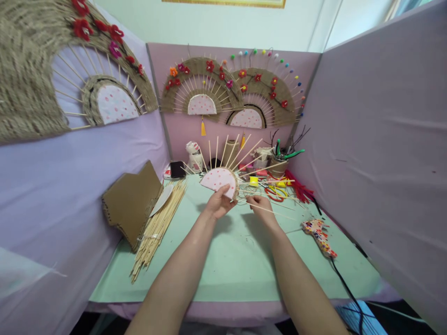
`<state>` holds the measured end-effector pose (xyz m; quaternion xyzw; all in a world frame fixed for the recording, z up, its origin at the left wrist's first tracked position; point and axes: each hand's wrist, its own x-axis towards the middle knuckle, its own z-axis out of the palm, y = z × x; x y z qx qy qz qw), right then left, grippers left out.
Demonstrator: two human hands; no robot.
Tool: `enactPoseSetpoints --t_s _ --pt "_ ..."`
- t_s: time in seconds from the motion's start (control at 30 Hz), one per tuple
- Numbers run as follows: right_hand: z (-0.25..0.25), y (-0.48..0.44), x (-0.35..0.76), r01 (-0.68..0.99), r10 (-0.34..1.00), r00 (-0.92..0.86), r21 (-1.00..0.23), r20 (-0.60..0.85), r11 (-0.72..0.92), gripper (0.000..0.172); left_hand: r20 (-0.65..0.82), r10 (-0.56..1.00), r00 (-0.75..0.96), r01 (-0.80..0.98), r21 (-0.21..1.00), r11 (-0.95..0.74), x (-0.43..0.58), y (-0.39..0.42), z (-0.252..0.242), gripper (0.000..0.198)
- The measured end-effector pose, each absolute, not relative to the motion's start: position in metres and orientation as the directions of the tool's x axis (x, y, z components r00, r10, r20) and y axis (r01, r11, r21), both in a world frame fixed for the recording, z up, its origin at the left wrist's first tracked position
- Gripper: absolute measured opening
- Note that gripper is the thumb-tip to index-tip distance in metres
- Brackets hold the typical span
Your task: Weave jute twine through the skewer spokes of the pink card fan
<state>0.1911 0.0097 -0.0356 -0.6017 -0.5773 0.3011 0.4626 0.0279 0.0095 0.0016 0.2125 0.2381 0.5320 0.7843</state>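
Observation:
A half-round fan base (216, 177), white with pink dots, is gripped at its lower right by my left hand (220, 204), thumb on the front. Thin wooden sticks (247, 153) radiate from its curved edge, and a band of brown twine (236, 182) runs along that edge. My right hand (260, 207) is pinched closed beside the lowest sticks, just right of the base. What lies between its fingertips is too small to make out. Loose strands of twine (256, 190) lie behind the sticks near that hand.
Bundled sticks (159, 228) and folded cardboard (132, 204) lie left. On the right rests a flower-patterned glue gun (318, 236) with a black cord. Scissors (275, 193), red pipe cleaners (298, 186) and a pot of tools (278, 166) stand behind. Decorated fans (202, 65) hang on the partitions.

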Motion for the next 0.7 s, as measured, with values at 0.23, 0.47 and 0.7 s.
enactPoseSetpoints --t_s 0.23,0.47,0.7 --pt "-0.029 0.013 0.199 0.297 0.912 0.318 -0.94 0.261 0.166 0.033 -0.067 0.836 0.545 -0.598 0.667 0.443 0.026 0.003 -0.001 0.021" --pt "-0.03 0.013 0.21 0.152 0.956 0.229 -0.977 0.183 0.151 0.027 -0.103 0.919 0.38 -0.614 0.715 0.334 0.022 0.008 0.0 0.015" --pt "-0.025 0.003 0.242 0.083 0.994 -0.071 -0.992 0.087 0.092 0.034 -0.141 0.953 0.267 -0.653 0.701 0.286 0.003 0.021 0.001 0.013"
